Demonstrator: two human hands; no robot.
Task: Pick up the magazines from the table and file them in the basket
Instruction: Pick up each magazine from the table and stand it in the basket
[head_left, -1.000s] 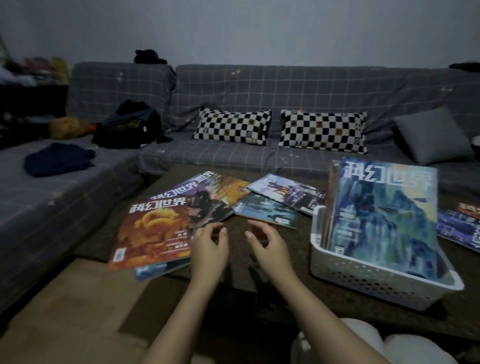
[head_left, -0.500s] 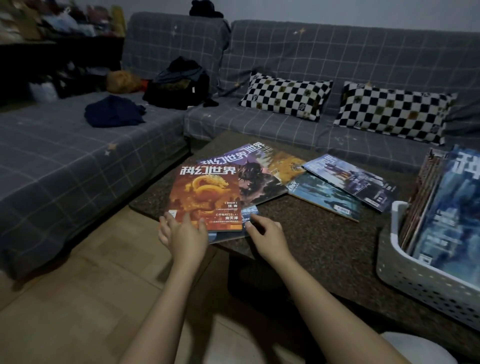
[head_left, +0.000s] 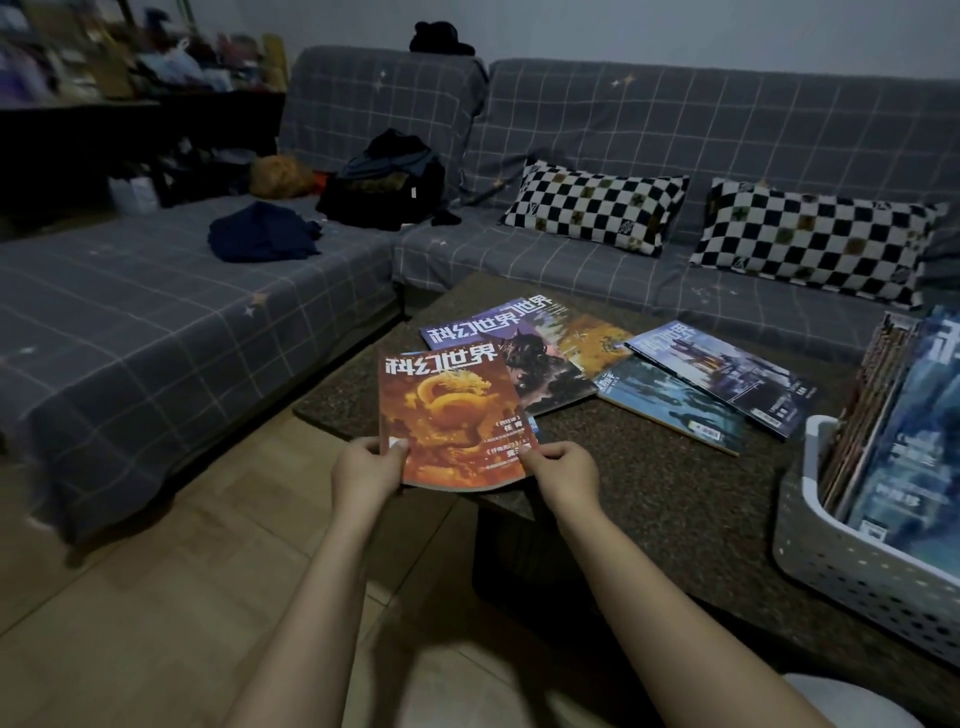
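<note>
Item: orange magazine (head_left: 449, 415), on the table (head_left: 649, 499) at its near-left corner, atop others | Handling: likely light, floppy, glossy cover may slip; best held at both lower corners | Grip: left hand (head_left: 366, 470) and right hand (head_left: 563, 470) each pinch a bottom corner, magazine extends away from them | Destination: basket (head_left: 852, 561), well right

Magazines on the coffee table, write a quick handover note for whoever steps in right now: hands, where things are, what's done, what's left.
Left hand and right hand each grip a bottom corner of the orange dragon magazine, at the table's near-left corner.
White basket sits at the right of the table, with several magazines already filed upright.
Left to do: file the orange one, then the purple magazine, the teal magazine and the dark blue magazine lying flat; a blue edge under the orange one suggests another.
</note>
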